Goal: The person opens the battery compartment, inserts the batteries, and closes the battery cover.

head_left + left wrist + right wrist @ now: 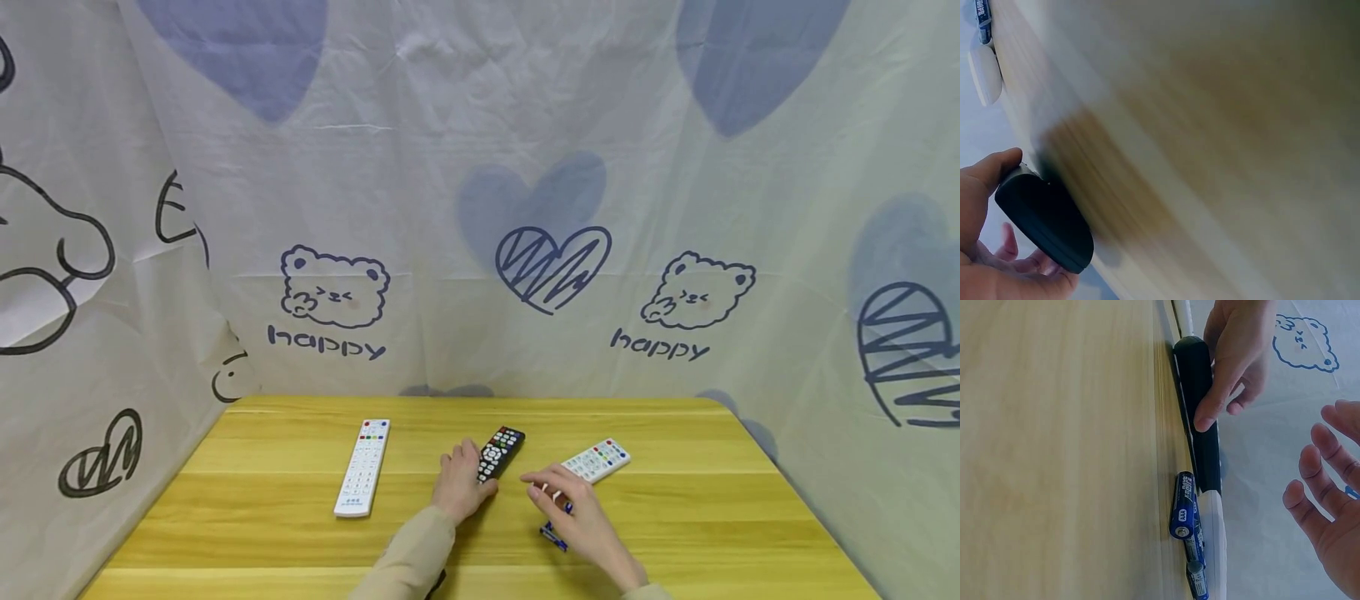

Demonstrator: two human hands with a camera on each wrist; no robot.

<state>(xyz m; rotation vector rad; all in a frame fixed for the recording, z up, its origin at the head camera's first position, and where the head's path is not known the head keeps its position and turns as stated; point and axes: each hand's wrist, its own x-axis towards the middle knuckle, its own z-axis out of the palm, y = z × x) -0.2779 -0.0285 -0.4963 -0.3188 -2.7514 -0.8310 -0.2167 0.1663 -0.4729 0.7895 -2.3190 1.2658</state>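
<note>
My left hand (459, 487) grips a black remote control (501, 454) with coloured buttons at the middle of the table, thumb on one side and fingers on the other. The left wrist view shows the same remote's dark end (1047, 219) between thumb and fingers. To its right my right hand (581, 512) hovers with relaxed, slightly bent fingers and nothing in them. Below it on the table lie several blue AAA batteries (1182, 506), partly hidden by the hand in the head view. Just beyond is a small white remote control (606, 457), its near end covered by the right hand.
A long white remote control (362, 471) lies on the left of the wooden table (247, 500). A pale printed curtain (450, 333) hangs behind the table's back edge and along both sides. Something dark (437, 585) shows beside the left sleeve.
</note>
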